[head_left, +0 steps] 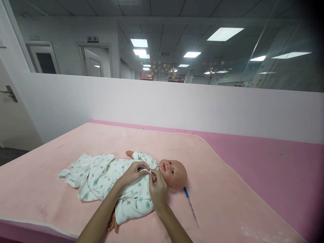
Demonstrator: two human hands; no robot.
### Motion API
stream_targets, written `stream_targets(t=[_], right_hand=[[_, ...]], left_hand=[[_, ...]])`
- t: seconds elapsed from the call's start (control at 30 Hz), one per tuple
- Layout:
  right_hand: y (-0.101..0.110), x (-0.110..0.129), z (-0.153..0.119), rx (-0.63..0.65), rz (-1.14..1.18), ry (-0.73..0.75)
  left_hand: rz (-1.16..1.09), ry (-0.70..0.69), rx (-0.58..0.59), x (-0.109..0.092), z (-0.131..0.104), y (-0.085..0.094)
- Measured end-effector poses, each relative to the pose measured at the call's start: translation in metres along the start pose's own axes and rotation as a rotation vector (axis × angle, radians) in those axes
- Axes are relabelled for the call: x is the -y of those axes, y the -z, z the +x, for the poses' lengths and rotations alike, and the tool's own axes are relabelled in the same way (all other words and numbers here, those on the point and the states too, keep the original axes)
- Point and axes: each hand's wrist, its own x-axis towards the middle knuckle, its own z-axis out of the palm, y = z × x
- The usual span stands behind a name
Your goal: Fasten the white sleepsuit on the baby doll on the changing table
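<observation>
A baby doll [178, 173] lies on its back with its head to the right. It wears a white baby outfit [134, 194] with small green and brown prints, and the lower part spreads out to the left. My left hand [135, 172] pinches the outfit's neckline edge at the chest. Close beside it, my right hand [158, 189] has its fingers closed on the same edge, just below the doll's chin. A raised strip of white fabric shows between my fingertips; any fastener there is too small to make out.
Right of the doll's head lies a thin clear stick with a blue end [186, 192], like a thermometer. A pale pink blanket [227, 209] covers a darker pink mat [273, 165]. Behind stands a white half wall [162, 104] with glass above.
</observation>
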Motion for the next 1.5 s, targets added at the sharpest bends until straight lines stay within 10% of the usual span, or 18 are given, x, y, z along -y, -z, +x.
stream_targets(t=[0.77, 1.5], right_hand=[[0.0012, -0.0005, -0.0006, 0.009, 0.067, -0.028], [0.0038, 0.0044, 0.0041, 0.056, 0.103, -0.032]], left_hand=[[0.131, 0.003, 0.094, -0.0052, 0.0002, 0.0025], [0.083, -0.007, -0.054, -0.0039, -0.0036, -0.0012]])
